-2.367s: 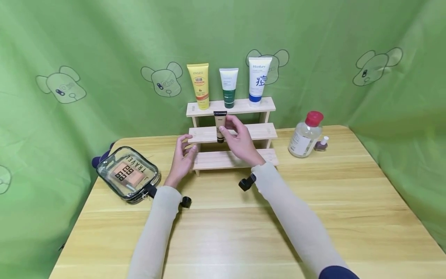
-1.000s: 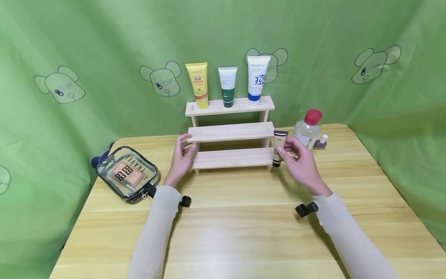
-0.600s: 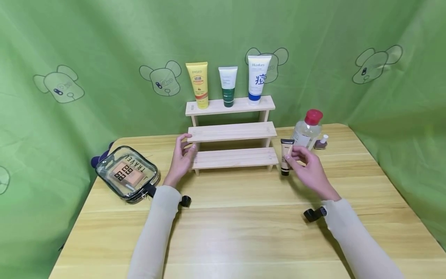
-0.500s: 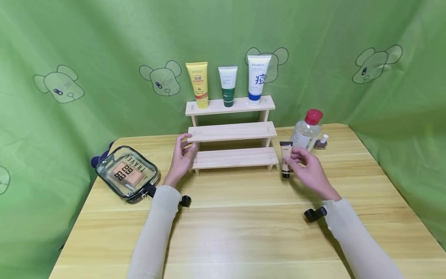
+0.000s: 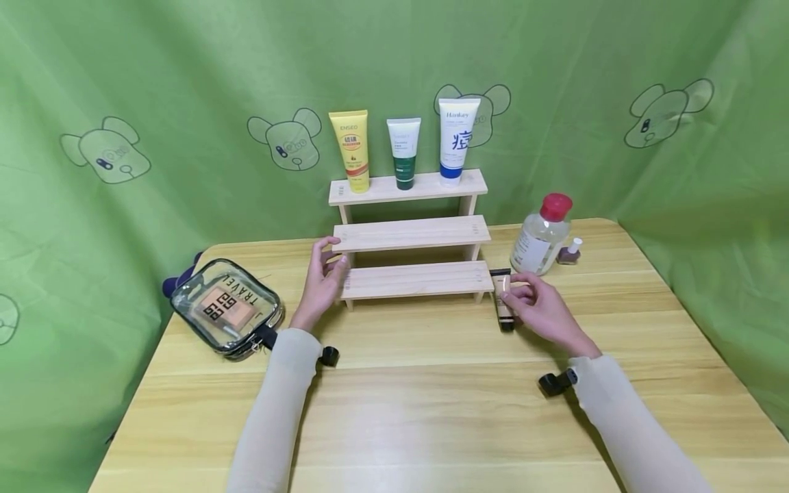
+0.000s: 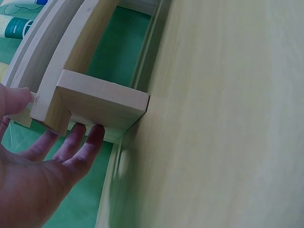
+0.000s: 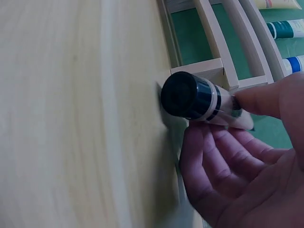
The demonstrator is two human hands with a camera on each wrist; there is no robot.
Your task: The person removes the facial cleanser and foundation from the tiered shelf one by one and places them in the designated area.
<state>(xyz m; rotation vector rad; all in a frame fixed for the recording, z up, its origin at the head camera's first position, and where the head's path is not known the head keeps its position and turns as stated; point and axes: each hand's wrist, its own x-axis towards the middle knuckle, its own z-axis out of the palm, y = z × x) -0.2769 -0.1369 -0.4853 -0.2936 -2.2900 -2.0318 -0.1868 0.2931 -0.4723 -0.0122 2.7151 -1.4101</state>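
Observation:
My right hand (image 5: 542,308) pinches a small beige cosmetic tube (image 5: 502,299) with a black cap, thumb on one side and fingers on the other. Just off the right end of the wooden three-step rack (image 5: 413,234), the tube leans back, its cap toward me. In the right wrist view the black cap (image 7: 183,95) is close over the tabletop. At the rack's other end, my left hand (image 5: 323,281) touches the side with extended fingers. The left wrist view shows several fingertips (image 6: 97,130) against the side panel, with the thumb beside a shelf end.
A yellow tube (image 5: 351,150), a white-and-green tube (image 5: 403,154) and a white-and-blue tube (image 5: 457,142) stand on the top shelf. Right of the rack are a red-capped bottle (image 5: 542,236) and a nail polish bottle (image 5: 570,252). A clear travel pouch (image 5: 227,308) lies at left.
My right hand has carried the beige tube from in front of the middle shelf rightward and down, and the tube has tipped from upright to leaning. The left hand has stayed at the rack.

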